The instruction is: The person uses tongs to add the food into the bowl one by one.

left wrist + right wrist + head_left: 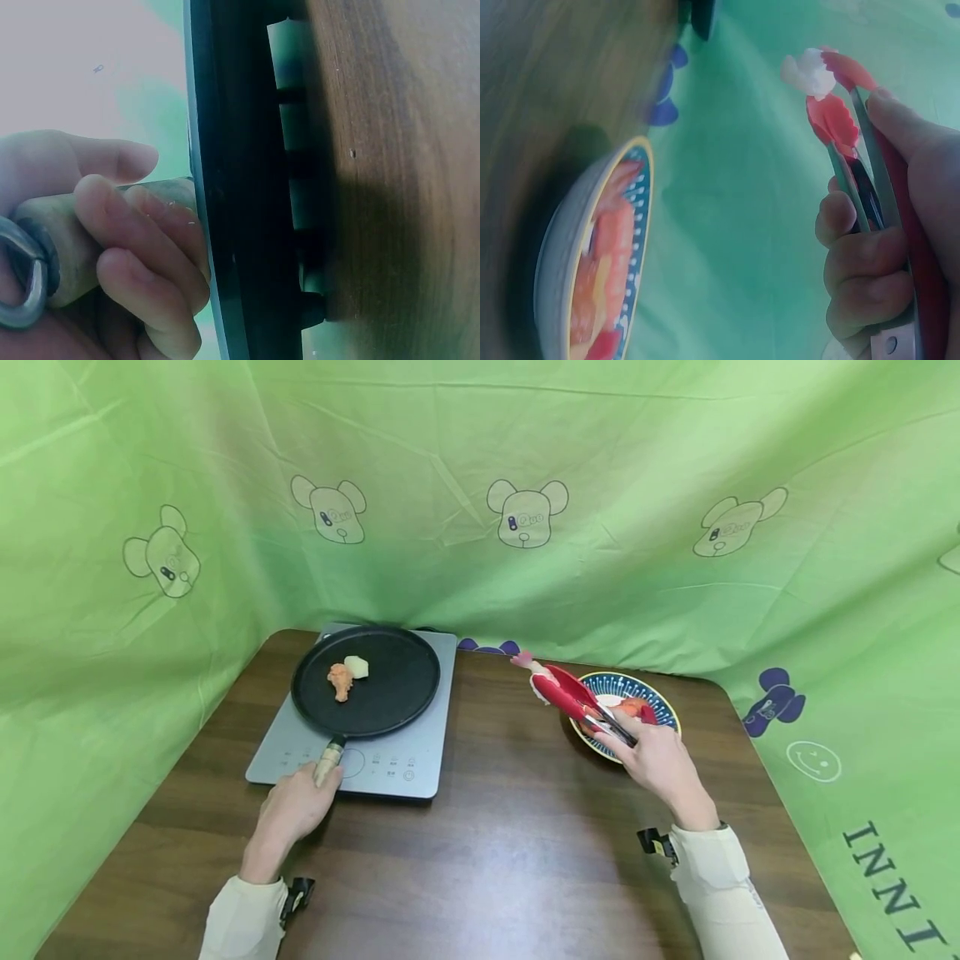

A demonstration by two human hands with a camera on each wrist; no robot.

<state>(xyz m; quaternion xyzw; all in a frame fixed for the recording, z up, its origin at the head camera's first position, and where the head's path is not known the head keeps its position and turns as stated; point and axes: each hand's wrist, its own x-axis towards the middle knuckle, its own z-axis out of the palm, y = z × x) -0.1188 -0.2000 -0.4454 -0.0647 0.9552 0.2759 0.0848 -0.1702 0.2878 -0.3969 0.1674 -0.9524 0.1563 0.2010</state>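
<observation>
My left hand point(296, 802) grips the wooden handle point(328, 762) of a flat black frying pan point(393, 693); in the left wrist view its fingers curl round that handle, which ends in a metal ring point(34, 289). On the pan lie an orange drumstick-shaped piece point(341, 683) and a pale chunk point(357, 667) side by side. With my right hand point(663, 764) I hold red-tipped tongs point(562, 692). Between the tips is a white piece with a pink tail, like a shrimp point(524, 660). A blue-patterned bowl point(664, 702) stands partly hidden under the tongs and hand.
Under the pan is a silver induction cooktop point(416, 768) at the left of the wooden table point(510, 827). More food, including an orange-pink piece point(615, 236), lies in the bowl. A green printed cloth point(435, 577) hangs behind the table and at both sides.
</observation>
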